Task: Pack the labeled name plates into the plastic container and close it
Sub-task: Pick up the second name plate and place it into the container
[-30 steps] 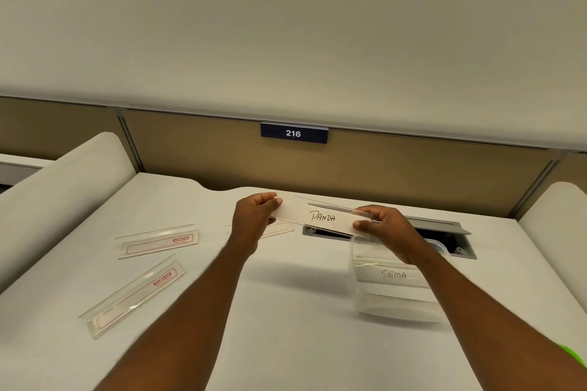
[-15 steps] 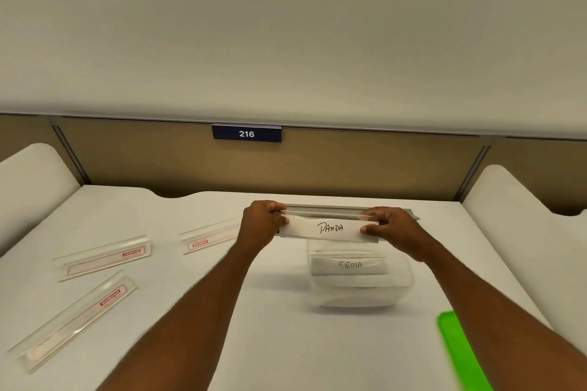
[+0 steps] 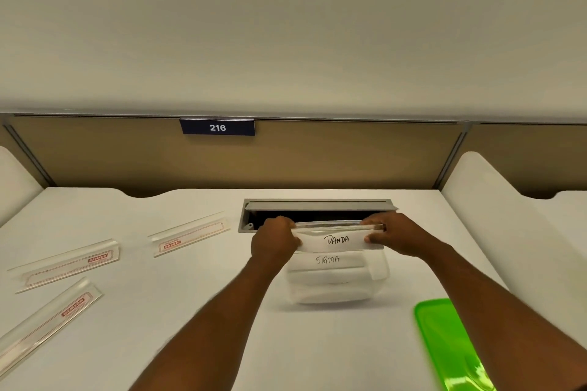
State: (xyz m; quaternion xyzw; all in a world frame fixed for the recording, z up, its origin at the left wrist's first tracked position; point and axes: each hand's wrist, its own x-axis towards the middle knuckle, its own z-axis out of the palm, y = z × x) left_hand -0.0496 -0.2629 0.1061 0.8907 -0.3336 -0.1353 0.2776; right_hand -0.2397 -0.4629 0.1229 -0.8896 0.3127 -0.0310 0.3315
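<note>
Head view: left hand (image 3: 275, 241) and right hand (image 3: 401, 236) each pinch one end of the PANDA name plate (image 3: 337, 238), level over the clear plastic container (image 3: 338, 279) at 3 o'clock on the tabletop (image 3: 190, 301), SIGMA plate (image 3: 327, 260) inside; plate judged light, stiff, slick, so end grips suit.
</note>
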